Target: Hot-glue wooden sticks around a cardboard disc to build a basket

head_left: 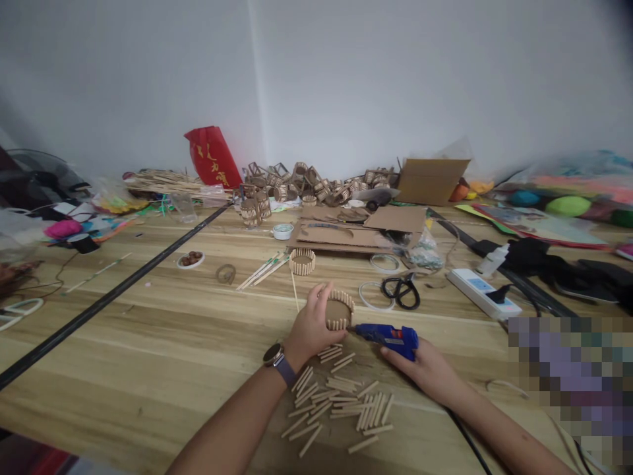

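Note:
My left hand [312, 323], with a watch on its wrist, grips the left side of a round ring lined with short wooden sticks [341, 324]. In my right hand [429, 368] is a blue glue gun [388, 336]; its nozzle points left and meets the ring's lower right edge, though I cannot tell whether they touch. Loose short wooden sticks [341, 399] lie scattered on the table just below both hands. Behind my left hand stands a second stick-covered ring [302, 262], with several long thin sticks [263, 270] to its left.
Black scissors [401, 291] and a white ring [376, 295] lie beyond the glue gun. A power strip [482, 293] and small bottle [493, 259] are at right. Cardboard [326, 239] and piled stick crafts [321, 185] stand behind. A bowl of brown beads [190, 260] sits left.

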Action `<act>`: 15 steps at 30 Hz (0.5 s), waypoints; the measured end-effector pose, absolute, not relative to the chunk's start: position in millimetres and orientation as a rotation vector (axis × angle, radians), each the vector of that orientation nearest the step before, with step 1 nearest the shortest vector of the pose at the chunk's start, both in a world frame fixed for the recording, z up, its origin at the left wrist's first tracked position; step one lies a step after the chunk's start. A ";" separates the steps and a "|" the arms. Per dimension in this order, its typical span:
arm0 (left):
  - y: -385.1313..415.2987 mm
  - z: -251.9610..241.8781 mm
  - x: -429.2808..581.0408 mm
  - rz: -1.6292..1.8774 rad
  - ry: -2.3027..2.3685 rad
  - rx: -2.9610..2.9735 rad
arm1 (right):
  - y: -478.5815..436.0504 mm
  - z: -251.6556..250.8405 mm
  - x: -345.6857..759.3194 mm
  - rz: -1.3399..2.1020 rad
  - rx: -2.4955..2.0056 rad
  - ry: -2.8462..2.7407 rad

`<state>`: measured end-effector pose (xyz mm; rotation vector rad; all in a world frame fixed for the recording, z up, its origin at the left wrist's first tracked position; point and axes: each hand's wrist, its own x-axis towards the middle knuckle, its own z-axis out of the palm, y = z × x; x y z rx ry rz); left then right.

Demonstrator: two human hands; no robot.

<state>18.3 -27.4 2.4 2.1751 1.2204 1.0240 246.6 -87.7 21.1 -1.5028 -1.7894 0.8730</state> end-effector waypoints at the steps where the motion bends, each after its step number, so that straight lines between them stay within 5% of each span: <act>1: -27.5 2.6 18.3 1.024 1.222 2.174 | -87.8 21.1 246.3 0.872 -1.504 -1.793; 15: -26.5 0.1 18.3 1.034 1.242 2.134 | -78.9 16.8 270.4 1.029 -1.627 -1.081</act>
